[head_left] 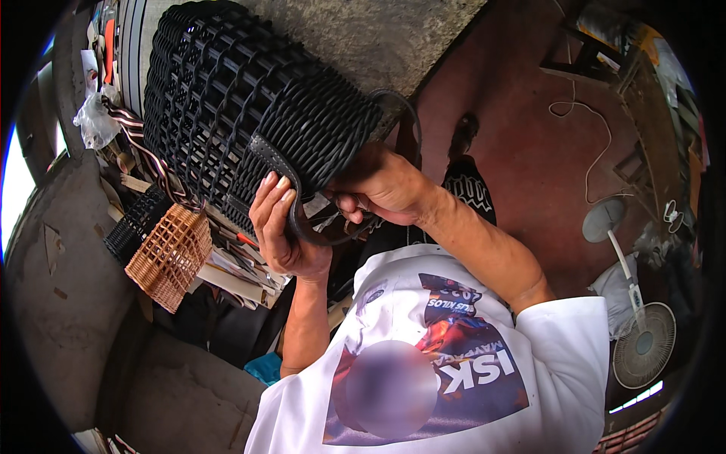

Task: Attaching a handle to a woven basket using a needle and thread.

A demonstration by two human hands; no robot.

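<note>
A large black woven basket (227, 106) lies on its side in front of me, openwork along its body and tightly woven near the rim. A black stitched leather strap (281, 163) runs over the rim and curves down between my hands. My left hand (291, 234) is wrapped round this strap, with fingertips against the basket's side. Just right of it, my right hand (386, 185) is closed in a pinch at the basket's rim. What its fingers hold is hidden in shadow. Another thin dark strap (408, 113) loops out beyond the rim on the right.
The basket rests on a worn grey tabletop (370, 38). Left of it are a small tan woven basket (170, 257), a small black basket (136, 223), a plastic bag (98, 121) and loose strips. A fan (643, 344) and a trailing cord (605, 144) are on the right.
</note>
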